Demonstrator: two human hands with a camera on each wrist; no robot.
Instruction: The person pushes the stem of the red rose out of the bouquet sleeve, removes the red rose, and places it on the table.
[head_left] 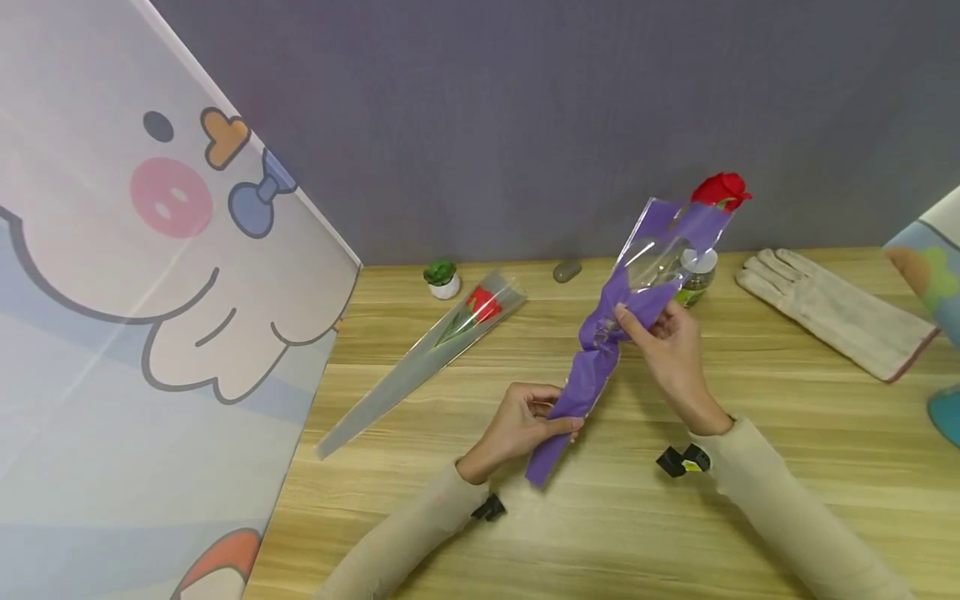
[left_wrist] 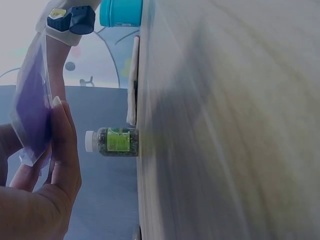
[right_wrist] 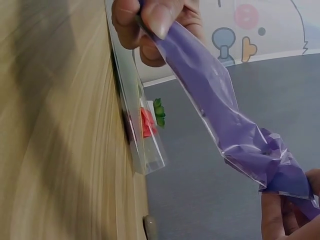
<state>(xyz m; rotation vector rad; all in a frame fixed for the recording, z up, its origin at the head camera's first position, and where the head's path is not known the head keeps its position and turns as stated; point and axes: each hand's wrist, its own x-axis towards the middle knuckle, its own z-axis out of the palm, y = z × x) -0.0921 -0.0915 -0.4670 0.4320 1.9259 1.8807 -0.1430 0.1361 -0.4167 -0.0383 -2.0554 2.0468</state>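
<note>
A person in pale beige sleeves held a long cone-shaped sleeve of purple paper and clear plastic (head_left: 600, 350) above a light wood-grain surface (head_left: 750, 517), with a red artificial rose (head_left: 721, 190) poking out of its wide upper end. The left hand (head_left: 525, 425) pinched the narrow lower tip of the sleeve between thumb and fingers (left_wrist: 62, 145), low and close to the person. The right hand (head_left: 671, 346) gripped the sleeve at its crumpled middle, up and away from the left fingers, its fingers (head_left: 633, 321) curled round the purple paper. The sleeve slanted from the left fingers up to the right, past the right fingers, to the bloom.

The step in hand looked like fitting or straightening the wrap around the rose stem: the paper was bunched and twisted just below the right fingers. The next move would probably call for smoothing that bunch along the stem while the left fingers kept the tip steady, and gently, since the thin plastic looked likely to crease.

To the left of the left fingers, a second red rose in a clear plastic cone sleeve (head_left: 427, 358) lay flat on the surface. Beyond it stood a small green plant in a white pot (head_left: 441, 278) and a grey pebble-like object (head_left: 567, 269). Just behind the right fingers stood a small white-capped jar (left_wrist: 112, 141) with a green label. Well to the right of them lay a pale cloth work glove (head_left: 832, 312).
</note>
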